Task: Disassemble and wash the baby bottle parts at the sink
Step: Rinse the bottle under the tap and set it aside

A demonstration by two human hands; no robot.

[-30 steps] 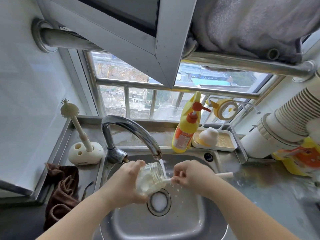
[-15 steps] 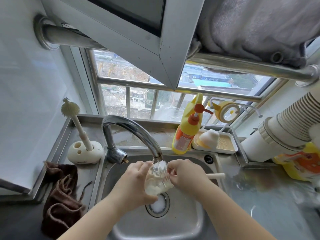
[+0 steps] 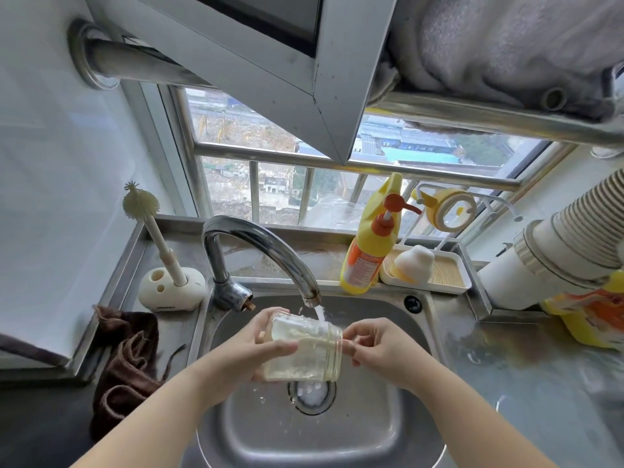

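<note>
A clear glass baby bottle [image 3: 300,349] with suds inside lies on its side over the steel sink [image 3: 304,440], just under the tap's spout [image 3: 270,244]. Running water [image 3: 320,314] strikes it near the threaded mouth, which points right. My left hand [image 3: 236,352] grips the bottle around its base end. My right hand [image 3: 381,349] is at the mouth, its curled fingertips pinching the rim. No brush handle shows beside it. Below the bottle is the drain [image 3: 312,393], covered in foam.
A bottle brush [image 3: 158,244] stands in a white holder on the left ledge, with a brown cloth [image 3: 128,363] in front. A yellow soap pump bottle [image 3: 368,255], a tray [image 3: 442,271] with a white dome part and a yellow ring [image 3: 449,207] sit behind the sink. A white ribbed pipe [image 3: 540,265] juts in from the right.
The bottle rose and turned flat under the running water. The white brush handle seen beside my right hand earlier is out of sight; that hand now sits at the bottle's rim.
</note>
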